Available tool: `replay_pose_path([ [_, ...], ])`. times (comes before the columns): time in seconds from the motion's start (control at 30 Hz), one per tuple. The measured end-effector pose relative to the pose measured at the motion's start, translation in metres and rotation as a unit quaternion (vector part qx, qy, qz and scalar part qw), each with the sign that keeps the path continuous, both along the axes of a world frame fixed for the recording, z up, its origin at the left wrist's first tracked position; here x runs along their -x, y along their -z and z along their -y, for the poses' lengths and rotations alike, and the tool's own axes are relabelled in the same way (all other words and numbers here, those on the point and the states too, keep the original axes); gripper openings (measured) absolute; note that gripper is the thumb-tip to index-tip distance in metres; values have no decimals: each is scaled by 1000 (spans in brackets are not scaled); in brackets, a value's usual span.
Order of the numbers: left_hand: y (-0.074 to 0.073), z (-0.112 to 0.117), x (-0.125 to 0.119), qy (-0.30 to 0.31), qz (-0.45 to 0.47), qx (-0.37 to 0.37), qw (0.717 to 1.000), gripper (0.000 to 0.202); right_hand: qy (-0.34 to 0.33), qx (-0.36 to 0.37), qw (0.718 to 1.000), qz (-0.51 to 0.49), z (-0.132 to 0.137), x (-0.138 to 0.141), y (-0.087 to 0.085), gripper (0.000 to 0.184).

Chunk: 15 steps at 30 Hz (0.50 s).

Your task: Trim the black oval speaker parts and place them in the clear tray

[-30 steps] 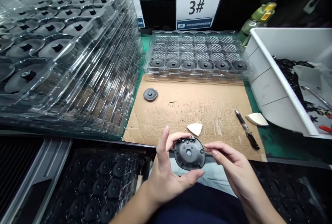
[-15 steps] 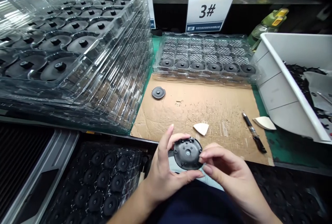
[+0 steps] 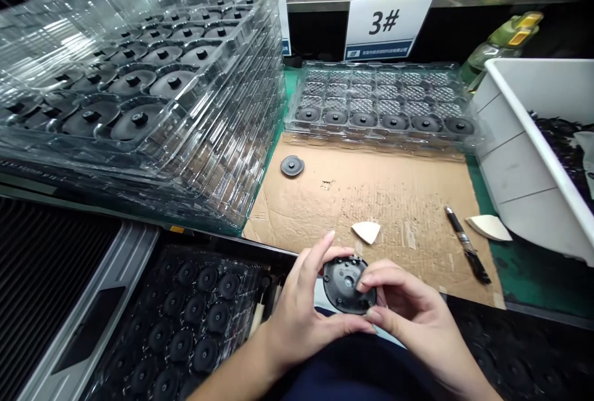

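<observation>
A round black plastic disc (image 3: 344, 283) with a small centre hub is held over my lap, just below the cardboard sheet (image 3: 371, 203). My left hand (image 3: 301, 314) grips its left and lower rim with thumb and fingers curled round it. The fingers of my right hand (image 3: 408, 308) are pinched on the disc's right edge. Another small black disc (image 3: 292, 166) lies loose on the cardboard's far left.
A tall stack of clear blister trays (image 3: 139, 104) holding black discs fills the left. A clear tray (image 3: 380, 107) with one row of discs sits behind the cardboard. A white bin (image 3: 524, 159) stands right. A brush (image 3: 466, 245), paper wedges (image 3: 366, 231) and a lower tray of discs (image 3: 185, 320) are nearby.
Both hands have shifted slightly lower and closer together on the disc; my right fingers now pinch its right edge more tightly. The camera view has drifted left.
</observation>
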<state>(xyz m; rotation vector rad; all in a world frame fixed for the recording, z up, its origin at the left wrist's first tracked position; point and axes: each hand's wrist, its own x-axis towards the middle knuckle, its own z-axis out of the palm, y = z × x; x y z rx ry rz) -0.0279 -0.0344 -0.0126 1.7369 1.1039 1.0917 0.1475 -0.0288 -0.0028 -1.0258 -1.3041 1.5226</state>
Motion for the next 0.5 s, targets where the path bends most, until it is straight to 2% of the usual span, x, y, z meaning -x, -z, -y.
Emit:
replay_pose_path([
  [0.33,-2,0,-6,-3,-6,-23,1000,99,19,-15,999,22,4,-7,-6,17],
  [0.5,-3,-1,-6,11,-3,-3,1000,102,51,29,998,-19,4,-13,1,16],
])
